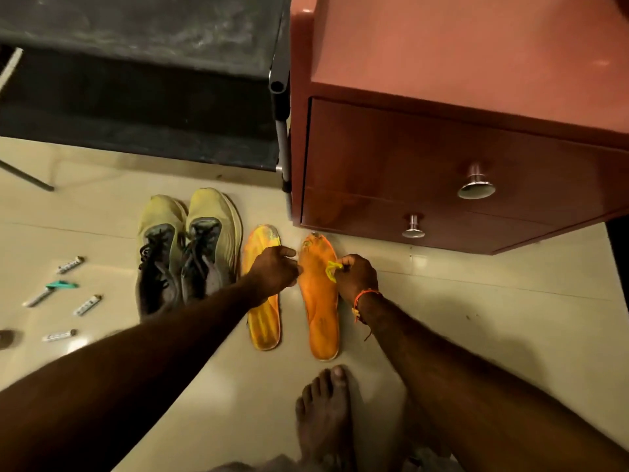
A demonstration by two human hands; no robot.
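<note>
Two orange insoles lie side by side on the tiled floor, the left insole [263,321] and the right insole [321,311]. My left hand [274,269] hovers over the top of the left insole with its fingers curled; whether it pinches anything is hidden. My right hand [355,277] pinches a small yellow lace or loop [333,269] above the right insole. A pair of yellow-green sneakers [189,247] with dark laces stands just left of the insoles.
A brown wooden drawer cabinet [442,172] with metal knobs stands at the right. A dark fabric rack [143,80] with a metal post is behind the shoes. Several small tubes or markers [68,294] lie at the left. My bare foot [323,417] rests below the insoles.
</note>
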